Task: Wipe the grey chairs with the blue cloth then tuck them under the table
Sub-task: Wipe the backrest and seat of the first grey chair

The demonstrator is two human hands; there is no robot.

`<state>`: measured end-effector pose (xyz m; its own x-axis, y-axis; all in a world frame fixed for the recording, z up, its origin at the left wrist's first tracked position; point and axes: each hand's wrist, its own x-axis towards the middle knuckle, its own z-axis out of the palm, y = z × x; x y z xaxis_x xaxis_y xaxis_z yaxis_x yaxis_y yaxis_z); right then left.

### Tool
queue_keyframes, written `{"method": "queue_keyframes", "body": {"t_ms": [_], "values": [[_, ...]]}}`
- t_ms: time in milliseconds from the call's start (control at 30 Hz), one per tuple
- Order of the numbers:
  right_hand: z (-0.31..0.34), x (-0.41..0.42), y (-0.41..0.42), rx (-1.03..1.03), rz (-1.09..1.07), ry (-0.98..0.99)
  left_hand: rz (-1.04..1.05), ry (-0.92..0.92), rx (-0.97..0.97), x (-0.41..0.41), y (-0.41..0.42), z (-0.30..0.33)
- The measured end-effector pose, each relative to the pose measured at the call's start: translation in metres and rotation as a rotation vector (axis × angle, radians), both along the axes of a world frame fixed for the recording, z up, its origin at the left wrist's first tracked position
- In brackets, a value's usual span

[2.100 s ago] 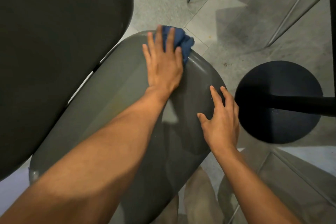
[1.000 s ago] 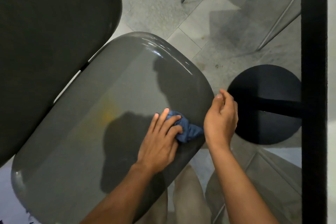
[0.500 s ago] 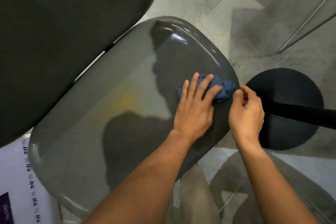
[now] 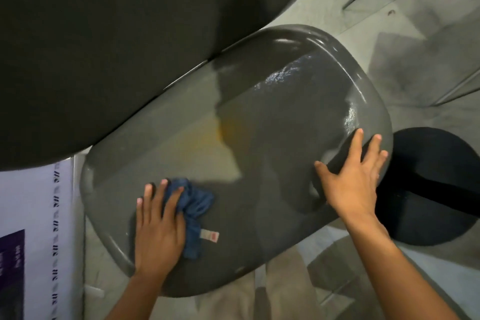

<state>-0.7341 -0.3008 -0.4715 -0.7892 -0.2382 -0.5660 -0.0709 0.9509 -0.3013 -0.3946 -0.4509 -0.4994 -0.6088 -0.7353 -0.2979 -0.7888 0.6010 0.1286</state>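
Change: half a second ago the left hand [image 4: 158, 236] pressed the blue cloth [image 4: 193, 205] near the seat's right edge; now cloth and hand sit at the near-left part of the grey chair seat [image 4: 259, 117]. The right hand [image 4: 353, 179], earlier pinching the rim, now lies spread over it.
Meaning: by this showing, the wipe has crossed the seat from side to side, so this chair looks close to done; tucking has not begun.
Left grip: fingers straight and flat, pressing the bunched cloth onto the seat (no curl round it); a white tag [image 4: 209, 236] trails from the cloth.
Right grip: fingers spread and relaxed over the seat's right rim, thumb on top, steadying it and holding nothing.
Cloth position: on the seat, partly under the left fingers, near the front-left corner.
Surface: a wet sheen shows at the far right; a faint yellowish mark [image 4: 228, 130] sits mid-seat.
Count: one grey seat in full view, one cloth, two hands, one dark backrest [image 4: 117, 47], one black round base [image 4: 431, 184] on the floor beside the seat. Other chairs cannot be told.
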Motion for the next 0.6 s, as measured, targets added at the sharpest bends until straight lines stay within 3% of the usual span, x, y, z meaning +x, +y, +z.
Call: {"method": "queue_keyframes", "body": {"t_ms": [167, 267, 433, 600], "values": [[-0.003, -0.002, -0.001, 0.12, 0.083, -0.012, 0.44, 0.118, -0.134, -0.073, -0.059, -0.025], [-0.007, -0.001, -0.004, 0.147, 0.109, 0.001, 0.522, 0.198, -0.1, -0.148, -0.087, -0.04], [-0.012, -0.001, -0.004, 0.167, 0.138, 0.018, 0.196, 0.241, 0.007, -0.259, -0.065, -0.046], [-0.013, 0.0, 0.0, 0.142, 0.14, 0.045, -0.212, 0.263, 0.1, -0.248, 0.027, -0.038]]}}
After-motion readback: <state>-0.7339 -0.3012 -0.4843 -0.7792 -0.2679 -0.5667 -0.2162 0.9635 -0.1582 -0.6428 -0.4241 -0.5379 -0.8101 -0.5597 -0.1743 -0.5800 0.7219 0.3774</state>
